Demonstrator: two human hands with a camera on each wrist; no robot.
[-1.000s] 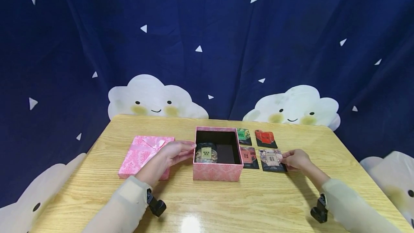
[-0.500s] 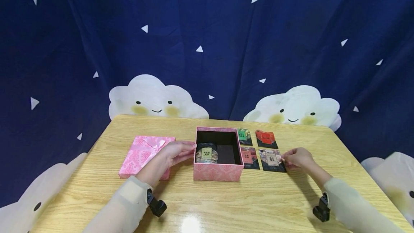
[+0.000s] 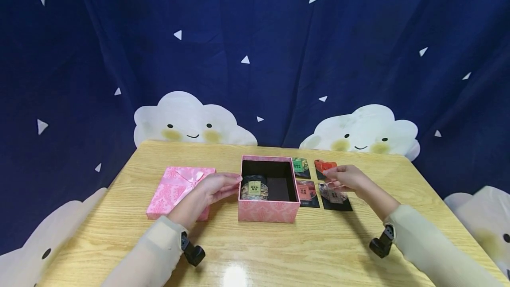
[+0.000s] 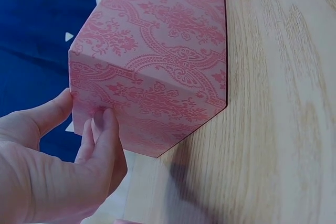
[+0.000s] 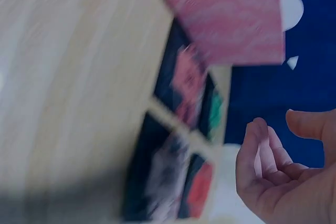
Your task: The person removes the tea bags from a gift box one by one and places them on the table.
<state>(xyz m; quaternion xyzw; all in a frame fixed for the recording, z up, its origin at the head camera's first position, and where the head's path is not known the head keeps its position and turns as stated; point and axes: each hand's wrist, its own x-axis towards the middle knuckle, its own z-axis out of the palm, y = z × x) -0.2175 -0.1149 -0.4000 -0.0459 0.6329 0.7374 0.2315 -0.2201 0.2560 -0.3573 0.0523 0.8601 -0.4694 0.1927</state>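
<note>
A pink patterned gift box (image 3: 268, 212) stands uncovered on the table, a dark packet with a pale yellow label (image 3: 254, 188) inside it at the left. My left hand (image 3: 218, 187) holds the box's left wall near the rim. In the left wrist view, the thumb reaches the rim and the fingers (image 4: 107, 129) press the outer side. My right hand (image 3: 345, 178), holding nothing, hovers over the packets right of the box, fingers loosely bent. Beneath it lie a grey-labelled packet (image 3: 336, 198) and a red packet (image 3: 320, 165), both partly covered by the hand in the head view.
A pink lid with a ribbon bow (image 3: 175, 189) lies left of the box, partly behind the left arm. Beside the box's right wall are a red-labelled packet (image 3: 306, 194) and a green-labelled packet (image 3: 299, 167). A dark blue curtain (image 3: 255, 56) hangs behind the table.
My right hand has left the right edge of the grey-labelled packet, rising and moving left and away over the packets. The left hand and the box have stayed in place.
</note>
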